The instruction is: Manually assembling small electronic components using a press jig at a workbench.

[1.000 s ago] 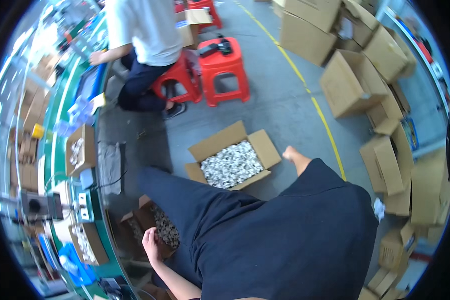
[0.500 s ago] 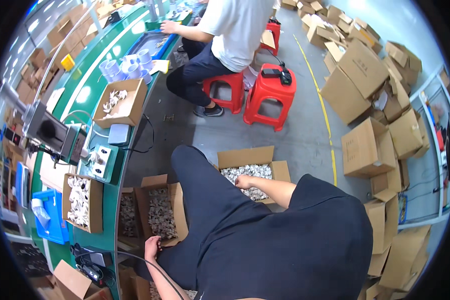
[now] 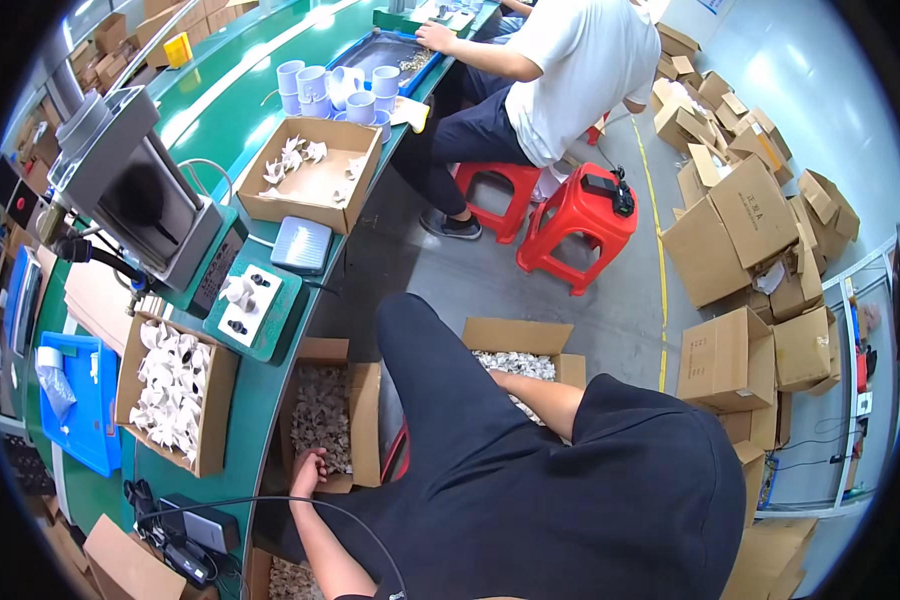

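Note:
My left hand [image 3: 308,470] hangs beside the bench edge, at the near side of an open carton [image 3: 366,420] of small greyish-white parts. Its fingers are curled together; whatever they may hold is too small to make out. My right hand [image 3: 499,378] reaches down to another open carton [image 3: 515,331] full of small white parts, beyond my raised knee. The knee hides most of its fingers. On the bench, a bench press [image 3: 135,190] has a white fixture plate [image 3: 245,305] on a green base, with a small white part on the plate.
Along the green bench [image 3: 270,395] stand a box of white parts [image 3: 170,390], a shallower carton [image 3: 305,170], lilac cups [image 3: 312,85] and a blue tray [image 3: 80,400]. A co-worker [image 3: 580,80] sits ahead. Red stools [image 3: 582,225] and piled cartons [image 3: 735,230] are on the right.
The view has shifted toward the bench, so the press and boxes look larger. My right hand has gone lower behind the knee; my left hand stays by its carton with curled fingers.

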A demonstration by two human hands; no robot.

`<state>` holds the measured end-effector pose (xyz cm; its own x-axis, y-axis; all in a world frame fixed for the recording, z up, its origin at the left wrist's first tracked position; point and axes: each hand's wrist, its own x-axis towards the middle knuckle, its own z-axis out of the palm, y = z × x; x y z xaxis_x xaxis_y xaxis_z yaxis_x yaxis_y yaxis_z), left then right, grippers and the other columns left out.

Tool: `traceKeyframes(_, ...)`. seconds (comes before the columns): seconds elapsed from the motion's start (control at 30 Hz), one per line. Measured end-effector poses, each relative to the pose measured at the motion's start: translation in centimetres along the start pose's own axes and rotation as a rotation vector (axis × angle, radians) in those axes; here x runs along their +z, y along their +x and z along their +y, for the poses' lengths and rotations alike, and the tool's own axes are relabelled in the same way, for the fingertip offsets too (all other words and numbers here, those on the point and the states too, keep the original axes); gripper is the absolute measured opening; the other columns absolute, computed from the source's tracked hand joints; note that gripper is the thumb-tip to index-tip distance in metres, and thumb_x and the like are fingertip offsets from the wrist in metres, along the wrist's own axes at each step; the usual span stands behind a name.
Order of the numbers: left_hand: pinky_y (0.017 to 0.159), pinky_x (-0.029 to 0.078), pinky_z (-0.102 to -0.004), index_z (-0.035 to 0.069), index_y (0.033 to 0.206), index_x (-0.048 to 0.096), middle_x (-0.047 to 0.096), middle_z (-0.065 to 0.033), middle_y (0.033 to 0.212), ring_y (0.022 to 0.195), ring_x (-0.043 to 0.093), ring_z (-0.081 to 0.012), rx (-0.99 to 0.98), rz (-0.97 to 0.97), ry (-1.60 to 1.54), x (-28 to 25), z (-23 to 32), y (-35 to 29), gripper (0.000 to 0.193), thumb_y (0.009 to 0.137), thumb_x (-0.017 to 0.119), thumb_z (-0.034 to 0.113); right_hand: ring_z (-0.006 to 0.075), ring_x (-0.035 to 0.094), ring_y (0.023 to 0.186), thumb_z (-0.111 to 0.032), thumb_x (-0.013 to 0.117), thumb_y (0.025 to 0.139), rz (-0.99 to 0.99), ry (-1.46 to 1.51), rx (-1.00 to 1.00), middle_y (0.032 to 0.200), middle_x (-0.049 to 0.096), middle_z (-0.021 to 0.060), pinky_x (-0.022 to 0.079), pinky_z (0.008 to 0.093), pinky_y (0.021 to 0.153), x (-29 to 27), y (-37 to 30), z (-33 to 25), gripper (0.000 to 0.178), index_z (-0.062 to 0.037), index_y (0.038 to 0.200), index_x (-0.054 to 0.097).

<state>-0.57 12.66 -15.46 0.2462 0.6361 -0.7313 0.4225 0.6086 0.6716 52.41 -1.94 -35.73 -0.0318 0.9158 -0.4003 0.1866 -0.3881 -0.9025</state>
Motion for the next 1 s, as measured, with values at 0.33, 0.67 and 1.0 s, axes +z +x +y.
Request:
traceKeyframes(0.33, 0.046, 0.047, -0.0264, 0.004, 0.108, 0.062, 0.055, 0.0008, 0.069, 0.056, 0.054, -0.0106, -0.063, -0.165, 0.077, 0.6, 0.4, 0.4, 0.032, 0.087, 0.043, 0.018, 0.0264, 0.067, 0.081, -0.022, 0.060, 0.083, 0.706, -0.249, -0.096, 0.086, 0.069, 0.0155, 0.052, 0.0379, 0.076, -1.6, 2.4, -28.1, 0.023, -0.0032, 0.092, 0.068)
traceKeyframes(0.67, 0.044, 0.046, -0.0269, 0.005, 0.092, 0.063, 0.055, -0.0009, 0.065, 0.053, 0.054, -0.0119, -0.041, 0.010, 0.035, 0.8, -1.8, 0.0, 0.028, 0.092, 0.048, 0.029, 0.0227, 0.063, 0.075, -0.008, 0.063, 0.082, 0.585, -0.111, -0.967, 0.084, 0.062, 0.0105, 0.049, 0.0317, 0.067, 2.3, 1.1, -51.4, 0.010, -0.0012, 0.088, 0.066)
traceKeyframes(1.0, 0.045, 0.041, -0.0263, 0.008, 0.085, 0.062, 0.059, -0.0009, 0.067, 0.050, 0.050, -0.0108, 0.045, 0.075, -0.037, 2.6, 0.9, -2.7, 0.027, 0.095, 0.051, 0.030, 0.0094, 0.059, 0.074, -0.013, 0.065, 0.086, 0.214, -0.246, -0.767, 0.086, 0.064, 0.0035, 0.050, 0.0265, 0.069, 1.7, 3.4, -49.8, 0.016, -0.0040, 0.099, 0.068)
